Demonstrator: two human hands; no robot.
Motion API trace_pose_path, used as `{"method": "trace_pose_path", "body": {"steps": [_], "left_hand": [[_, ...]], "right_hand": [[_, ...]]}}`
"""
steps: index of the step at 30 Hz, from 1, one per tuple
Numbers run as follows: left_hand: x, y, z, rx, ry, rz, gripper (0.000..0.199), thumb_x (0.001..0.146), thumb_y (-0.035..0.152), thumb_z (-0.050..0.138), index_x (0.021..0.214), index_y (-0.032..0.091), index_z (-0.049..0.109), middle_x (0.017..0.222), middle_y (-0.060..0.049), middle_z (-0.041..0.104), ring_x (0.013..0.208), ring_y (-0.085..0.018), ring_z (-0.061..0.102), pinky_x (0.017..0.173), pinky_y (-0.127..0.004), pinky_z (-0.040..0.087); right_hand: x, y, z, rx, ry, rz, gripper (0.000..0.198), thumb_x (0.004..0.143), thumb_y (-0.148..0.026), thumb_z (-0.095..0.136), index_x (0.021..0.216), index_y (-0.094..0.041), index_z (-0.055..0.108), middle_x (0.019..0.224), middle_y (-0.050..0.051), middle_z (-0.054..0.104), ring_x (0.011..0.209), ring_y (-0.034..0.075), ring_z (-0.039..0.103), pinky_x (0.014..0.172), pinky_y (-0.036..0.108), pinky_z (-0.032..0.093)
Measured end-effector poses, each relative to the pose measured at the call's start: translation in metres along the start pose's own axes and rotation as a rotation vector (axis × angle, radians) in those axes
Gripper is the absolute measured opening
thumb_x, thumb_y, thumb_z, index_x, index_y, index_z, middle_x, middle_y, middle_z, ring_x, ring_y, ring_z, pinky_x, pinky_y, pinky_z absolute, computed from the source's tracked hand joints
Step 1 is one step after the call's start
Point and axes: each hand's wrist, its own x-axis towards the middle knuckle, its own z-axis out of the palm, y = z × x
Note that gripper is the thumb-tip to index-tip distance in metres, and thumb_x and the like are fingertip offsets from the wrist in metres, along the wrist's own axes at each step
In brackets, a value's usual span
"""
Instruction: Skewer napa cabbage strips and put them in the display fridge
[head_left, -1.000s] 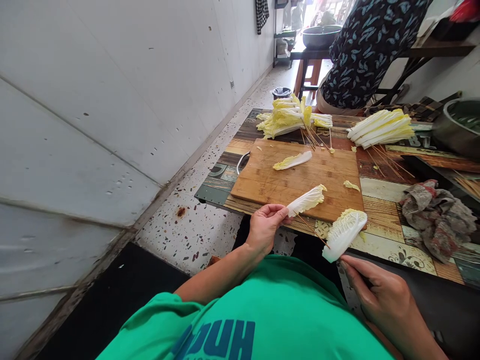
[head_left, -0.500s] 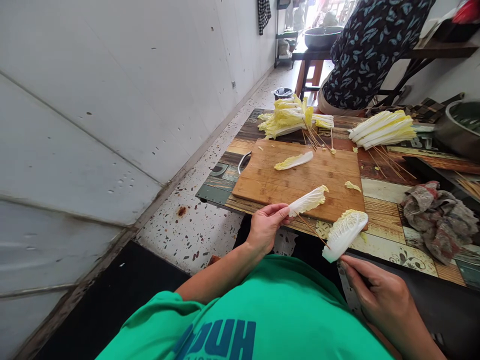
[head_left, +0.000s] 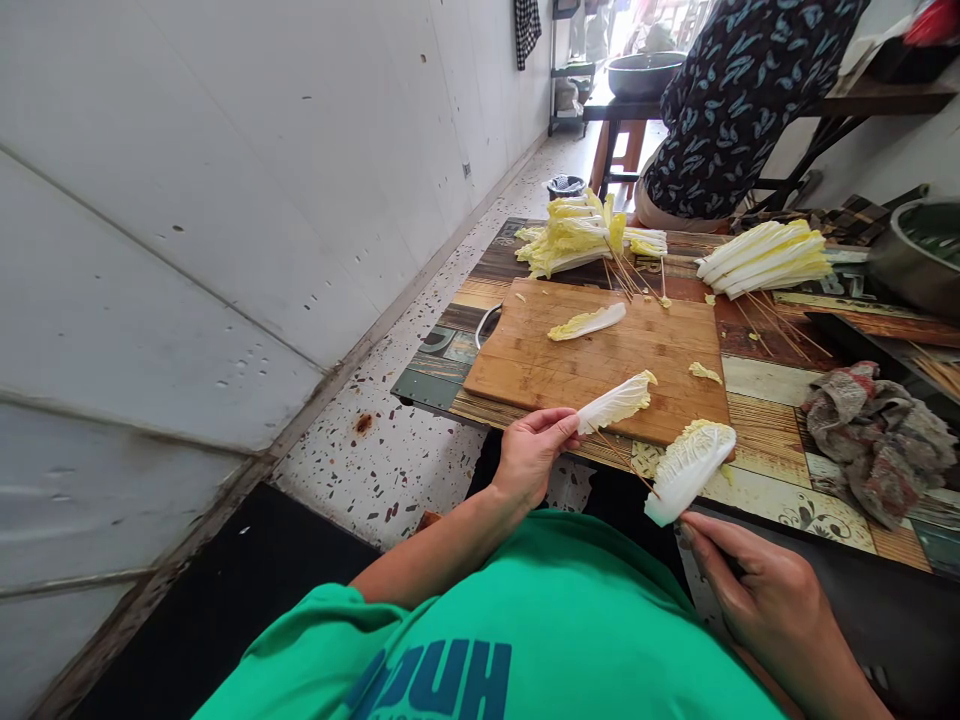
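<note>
One narrow leaf (head_left: 616,402) is pinched in the left hand (head_left: 527,455). The right hand (head_left: 761,575) pinches a broader, skewered leaf (head_left: 691,472).

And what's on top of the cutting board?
A cabbage leaf, a scrap by its right edge and tiny bits. Leaves held by the left hand and right hand hide spots behind them.
</note>
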Motion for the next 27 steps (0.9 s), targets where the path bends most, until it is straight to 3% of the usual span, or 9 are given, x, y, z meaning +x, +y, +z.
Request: {"method": "trace_pose_path", "body": {"steps": [27], "left_hand": [[0.0,-0.0006,-0.0004,0.009,-0.003,0.008,0.048,0.039,0.036,0.098,0.073,0.011,0.076,0.069,-0.003,0.073,0.058,-0.011,0.065,0.061,-0.024,0.051]], "right_hand": [[0.0031,-0.0002,0.0004,-0.065,-0.009,-0.044,0.035,0.098,-0.041,0.049,0.096,-0.017,0.075,0.088,0.009,0.079,0.074,0.021,0.076,0.064,0.026,0.063]]}}
